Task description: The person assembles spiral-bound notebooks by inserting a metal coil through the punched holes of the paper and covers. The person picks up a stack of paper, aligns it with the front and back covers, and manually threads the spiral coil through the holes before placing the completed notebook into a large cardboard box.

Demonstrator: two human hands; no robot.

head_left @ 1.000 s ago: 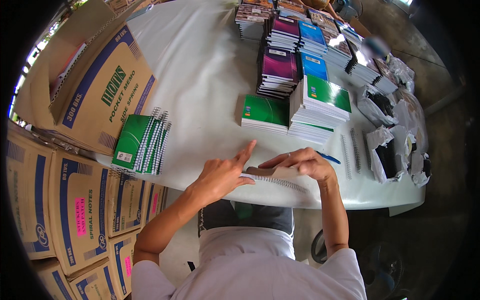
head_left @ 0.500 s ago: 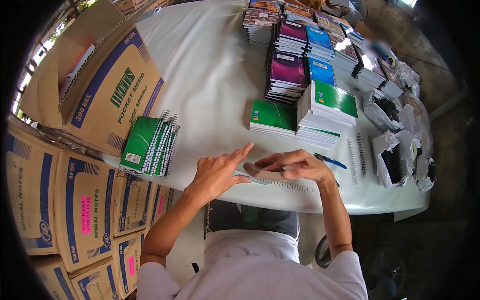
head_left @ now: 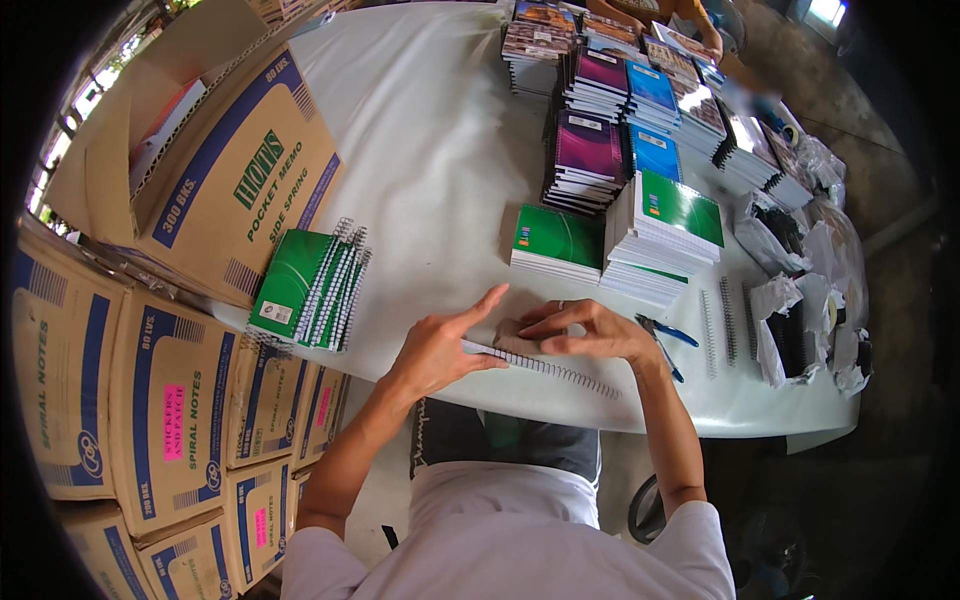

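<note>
My left hand (head_left: 432, 350) grips a small notebook at the table's near edge, thumb below and index finger stretched out. Only the notebook's pale page edge (head_left: 486, 350) and part of a brownish cover (head_left: 512, 338) show; the hands hide the remainder. A thin wire spiral coil (head_left: 575, 376) runs along that edge and sticks out loose to the right. Over the cover and coil, my right hand (head_left: 592, 330) has its fingers bent and close together. Its fingertips are partly hidden, so what they pinch is unclear. Blue-handled pliers (head_left: 668, 335) lie just right of it.
Spiral-bound green notebooks (head_left: 300, 285) sit at left beside an open carton (head_left: 235, 180). Green-covered stacks (head_left: 660, 240), purple notebooks (head_left: 588, 150) and blue ones (head_left: 655, 150) stand ahead. Loose coils (head_left: 728, 320) and bags of coils (head_left: 785, 335) lie right. A co-worker's arm (head_left: 710, 40) shows behind.
The coil now lies along more of the notebook's edge. The cover under my right hand looks less bowed. A co-worker's arms have come into view at the far side; the whole view has shifted slightly.
</note>
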